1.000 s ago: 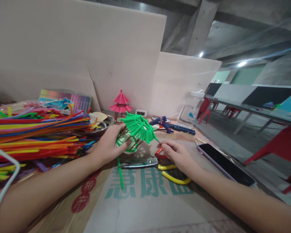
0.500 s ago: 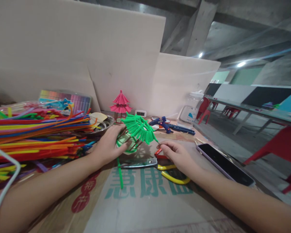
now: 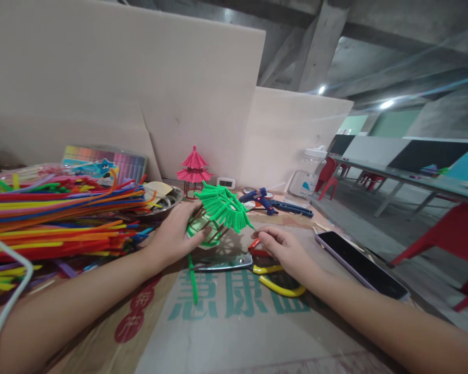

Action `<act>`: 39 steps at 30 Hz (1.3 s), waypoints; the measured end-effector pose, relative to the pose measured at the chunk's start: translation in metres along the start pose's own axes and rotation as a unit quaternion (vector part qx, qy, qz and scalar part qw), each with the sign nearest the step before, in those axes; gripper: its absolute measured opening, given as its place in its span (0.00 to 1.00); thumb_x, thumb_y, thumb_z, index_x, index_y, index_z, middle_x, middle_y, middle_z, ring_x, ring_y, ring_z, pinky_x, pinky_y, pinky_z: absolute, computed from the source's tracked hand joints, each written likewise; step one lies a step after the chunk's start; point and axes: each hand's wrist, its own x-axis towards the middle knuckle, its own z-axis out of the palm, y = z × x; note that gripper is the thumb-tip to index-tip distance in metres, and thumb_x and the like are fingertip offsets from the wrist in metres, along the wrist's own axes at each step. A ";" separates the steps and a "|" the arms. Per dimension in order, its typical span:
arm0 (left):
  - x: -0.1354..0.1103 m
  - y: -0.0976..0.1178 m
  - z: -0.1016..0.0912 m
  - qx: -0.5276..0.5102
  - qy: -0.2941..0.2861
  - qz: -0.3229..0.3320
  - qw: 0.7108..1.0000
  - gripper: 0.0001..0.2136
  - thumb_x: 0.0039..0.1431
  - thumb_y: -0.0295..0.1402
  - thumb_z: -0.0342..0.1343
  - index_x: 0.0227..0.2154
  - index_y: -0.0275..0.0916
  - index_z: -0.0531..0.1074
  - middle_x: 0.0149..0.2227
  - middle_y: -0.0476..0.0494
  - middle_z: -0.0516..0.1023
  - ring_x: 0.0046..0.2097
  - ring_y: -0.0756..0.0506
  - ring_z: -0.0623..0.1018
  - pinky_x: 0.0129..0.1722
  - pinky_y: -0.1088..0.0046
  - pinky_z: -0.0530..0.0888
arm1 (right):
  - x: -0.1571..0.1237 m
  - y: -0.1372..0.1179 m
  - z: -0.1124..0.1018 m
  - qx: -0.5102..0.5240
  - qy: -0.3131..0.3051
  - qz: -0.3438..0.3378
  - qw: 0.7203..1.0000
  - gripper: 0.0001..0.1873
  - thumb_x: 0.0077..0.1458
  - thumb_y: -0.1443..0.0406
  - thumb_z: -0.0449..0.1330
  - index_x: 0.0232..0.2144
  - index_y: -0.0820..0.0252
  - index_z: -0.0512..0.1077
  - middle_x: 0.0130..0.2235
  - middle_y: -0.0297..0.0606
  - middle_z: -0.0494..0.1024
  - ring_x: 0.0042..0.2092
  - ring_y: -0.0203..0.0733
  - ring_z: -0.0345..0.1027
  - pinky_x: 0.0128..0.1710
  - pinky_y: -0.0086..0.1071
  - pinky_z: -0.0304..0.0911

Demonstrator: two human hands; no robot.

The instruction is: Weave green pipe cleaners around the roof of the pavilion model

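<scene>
The cardboard-covered worktop (image 3: 242, 332) is open along its near edge, bare but for large green printed Chinese characters, the middle one possibly 康, and a red round stamp (image 3: 134, 317). The left edge is crowded by a deep heap of fuzzy pipe cleaners (image 3: 62, 215) in many colours. At the right edge lies a dark-screened phone (image 3: 361, 265), with clear floor and a red plastic chair (image 3: 444, 239) beyond.

Mid-worktop stands the green pagoda (image 3: 222, 208), its roof made of fuzzy bent strands on thin sticks. It sits tilted over a shiny metal plate (image 3: 226, 261). The left hand (image 3: 175, 236) curls around its base, thumb against the side. The right hand (image 3: 284, 249) pinches the tip of a strand at the roof's right edge. Yellow-handled pliers (image 3: 276, 280) lie under that wrist.

Toward the far edge stand a finished pink pagoda (image 3: 194, 169) and a blue glue gun (image 3: 263, 200), against pale upright boards (image 3: 179, 88).
</scene>
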 end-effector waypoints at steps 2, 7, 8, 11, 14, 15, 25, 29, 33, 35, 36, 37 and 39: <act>0.000 0.001 -0.001 -0.006 -0.005 -0.003 1.000 0.26 0.62 0.46 0.53 0.56 0.33 0.66 0.56 0.32 0.72 0.58 0.34 0.71 0.60 0.52 0.68 | 0.000 0.000 0.000 -0.006 0.004 -0.006 1.000 0.20 0.54 0.49 0.61 0.34 0.61 0.77 0.27 0.34 0.74 0.28 0.39 0.70 0.27 0.31 0.69; 0.000 0.001 -0.001 0.005 0.004 -0.005 1.000 0.26 0.62 0.47 0.53 0.55 0.32 0.66 0.55 0.31 0.72 0.56 0.33 0.72 0.59 0.51 0.69 | 0.000 -0.002 0.000 -0.015 0.007 0.010 1.000 0.16 0.54 0.52 0.60 0.34 0.59 0.77 0.30 0.36 0.77 0.32 0.41 0.72 0.30 0.33 0.71; 0.000 0.000 -0.001 0.007 0.005 -0.005 1.000 0.26 0.62 0.47 0.53 0.55 0.33 0.66 0.54 0.31 0.72 0.56 0.33 0.72 0.59 0.51 0.69 | 0.000 -0.002 0.001 -0.016 0.009 0.011 1.000 0.16 0.54 0.53 0.60 0.34 0.59 0.77 0.30 0.36 0.77 0.32 0.41 0.72 0.30 0.33 0.71; 0.000 -0.001 0.000 0.005 0.002 -0.004 1.000 0.25 0.62 0.47 0.53 0.55 0.33 0.66 0.54 0.31 0.73 0.57 0.33 0.72 0.59 0.52 0.69 | 0.000 -0.002 0.000 -0.029 0.015 0.006 0.999 0.17 0.54 0.53 0.59 0.34 0.60 0.77 0.29 0.35 0.76 0.30 0.40 0.71 0.29 0.32 0.69; 0.000 -0.001 0.001 0.005 0.006 -0.002 1.000 0.26 0.62 0.47 0.52 0.55 0.33 0.66 0.54 0.31 0.73 0.56 0.33 0.72 0.59 0.52 0.69 | 0.001 -0.002 0.000 -0.030 0.002 -0.003 1.000 0.18 0.54 0.52 0.60 0.34 0.61 0.77 0.28 0.34 0.75 0.30 0.39 0.69 0.30 0.32 0.68; 0.000 -0.001 0.001 0.007 0.007 -0.003 1.000 0.26 0.62 0.47 0.52 0.55 0.33 0.66 0.54 0.31 0.73 0.56 0.33 0.72 0.59 0.52 0.69 | 0.001 -0.001 0.000 -0.025 -0.006 -0.005 1.000 0.19 0.54 0.51 0.60 0.34 0.61 0.77 0.28 0.34 0.75 0.30 0.39 0.69 0.30 0.32 0.68; 0.001 0.003 -0.002 -0.002 -0.011 -0.020 1.000 0.26 0.61 0.48 0.52 0.55 0.34 0.66 0.55 0.31 0.72 0.57 0.34 0.71 0.60 0.51 0.68 | -0.001 -0.002 0.001 0.002 0.000 0.010 1.000 0.19 0.54 0.49 0.61 0.34 0.60 0.76 0.25 0.31 0.71 0.27 0.38 0.67 0.27 0.31 0.67; 0.001 0.003 -0.003 0.000 -0.009 -0.025 1.000 0.26 0.61 0.49 0.51 0.54 0.34 0.66 0.55 0.31 0.72 0.56 0.33 0.72 0.59 0.50 0.69 | -0.001 -0.002 0.001 -0.010 0.008 0.015 1.000 0.17 0.54 0.51 0.62 0.33 0.59 0.76 0.27 0.33 0.74 0.30 0.40 0.70 0.30 0.33 0.70; 0.000 0.002 -0.002 0.007 -0.011 -0.022 1.000 0.27 0.62 0.49 0.51 0.54 0.32 0.66 0.55 0.30 0.72 0.56 0.33 0.71 0.60 0.52 0.68 | -0.001 -0.001 0.001 -0.001 0.000 0.013 1.000 0.17 0.54 0.51 0.61 0.34 0.59 0.76 0.29 0.34 0.76 0.32 0.41 0.72 0.32 0.34 0.72; 0.000 0.001 -0.002 0.010 -0.008 -0.019 1.000 0.27 0.62 0.49 0.51 0.55 0.32 0.66 0.55 0.30 0.72 0.56 0.33 0.71 0.60 0.52 0.68 | -0.001 -0.002 0.002 0.027 -0.016 0.027 0.999 0.18 0.53 0.50 0.63 0.34 0.60 0.76 0.30 0.34 0.76 0.33 0.41 0.73 0.33 0.35 0.73; 0.000 0.001 -0.001 0.011 -0.006 -0.017 1.000 0.27 0.62 0.49 0.51 0.55 0.32 0.66 0.54 0.30 0.72 0.56 0.33 0.71 0.59 0.53 0.69 | -0.001 -0.002 0.002 0.040 -0.022 0.033 0.998 0.19 0.52 0.50 0.63 0.35 0.60 0.76 0.31 0.34 0.76 0.33 0.41 0.73 0.34 0.36 0.74; 0.000 0.001 -0.001 0.012 -0.005 -0.015 1.000 0.27 0.62 0.49 0.51 0.55 0.32 0.66 0.54 0.31 0.72 0.56 0.34 0.72 0.59 0.53 0.69 | -0.002 -0.003 0.002 0.048 -0.025 0.038 0.998 0.20 0.51 0.49 0.64 0.35 0.60 0.75 0.31 0.34 0.76 0.33 0.41 0.73 0.34 0.36 0.74; 0.000 0.001 -0.001 0.011 -0.004 -0.015 1.000 0.27 0.62 0.49 0.51 0.55 0.33 0.66 0.54 0.32 0.73 0.56 0.34 0.72 0.59 0.53 0.69 | -0.002 -0.004 0.002 0.053 -0.022 0.041 0.998 0.21 0.51 0.49 0.64 0.36 0.60 0.75 0.32 0.34 0.76 0.34 0.41 0.74 0.34 0.36 0.74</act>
